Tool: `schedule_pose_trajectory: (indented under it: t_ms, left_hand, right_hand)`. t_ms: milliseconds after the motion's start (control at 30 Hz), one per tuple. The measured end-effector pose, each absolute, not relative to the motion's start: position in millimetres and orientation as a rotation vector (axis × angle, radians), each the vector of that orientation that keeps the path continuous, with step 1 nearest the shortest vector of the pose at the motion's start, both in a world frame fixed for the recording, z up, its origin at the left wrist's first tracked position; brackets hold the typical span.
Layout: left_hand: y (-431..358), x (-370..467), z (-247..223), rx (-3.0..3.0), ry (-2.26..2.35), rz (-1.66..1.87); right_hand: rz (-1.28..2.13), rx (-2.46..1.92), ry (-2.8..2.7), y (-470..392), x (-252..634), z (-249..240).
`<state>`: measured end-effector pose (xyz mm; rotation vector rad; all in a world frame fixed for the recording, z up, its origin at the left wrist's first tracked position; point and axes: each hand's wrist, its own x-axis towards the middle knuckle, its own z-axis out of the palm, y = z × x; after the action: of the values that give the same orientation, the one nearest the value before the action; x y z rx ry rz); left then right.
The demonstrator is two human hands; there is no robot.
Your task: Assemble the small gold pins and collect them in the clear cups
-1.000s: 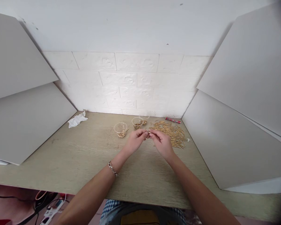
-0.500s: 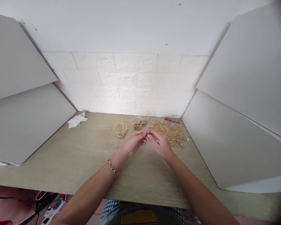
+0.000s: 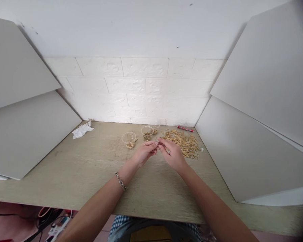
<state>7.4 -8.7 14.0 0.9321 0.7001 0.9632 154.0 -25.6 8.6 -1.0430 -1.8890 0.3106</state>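
My left hand (image 3: pixel 145 152), with a chain bracelet on its wrist, is closed in a pinch over the table. My right hand (image 3: pixel 173 154) meets it fingertip to fingertip, also pinched. Something small lies between the fingertips, too tiny to name. Right behind my right hand spreads a pile of thin gold-coloured pins (image 3: pixel 189 144). Beyond my left hand stand clear cups holding small gold pieces: a left cup (image 3: pixel 129 138), a middle cup (image 3: pixel 147 131) and, partly behind that one, another cup (image 3: pixel 155 125).
A crumpled white tissue (image 3: pixel 82 130) lies at the table's back left. A red marker (image 3: pixel 185 128) rests near the wall behind the pins. Grey panels (image 3: pixel 32 134) flank the table (image 3: pixel 91 181) on both sides. Cables and a power strip (image 3: pixel 58 229) show below its front edge.
The view has shifted slightly. Both hands stay together at nearly the same spot, with only a slight change at the fingertips.
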Motion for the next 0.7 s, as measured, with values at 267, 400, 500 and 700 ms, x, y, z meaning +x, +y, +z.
schedule_pose_trajectory:
  t_ms: [267,400,500,700]
  left_hand:
    - [-8.7,7.8,14.9,0.921,0.722,0.989]
    - [-8.3,7.2,14.9,0.807,0.679,1.01]
    - [-8.3,7.3,12.7,0.76,0.656,1.041]
    - [-8.9,11.1,10.6,1.201,0.729,1.028]
  right_hand:
    - [0.317,-1.024,-1.98,-26.7,154.0,8.6]
    - [0.361,-1.089,-1.922,-28.7,153.1,8.5]
    - [0.483,-1.197,-1.743,-28.5,147.4,5.2]
    - [1.419,-0.97,-1.156,-24.1,126.9,-5.6]
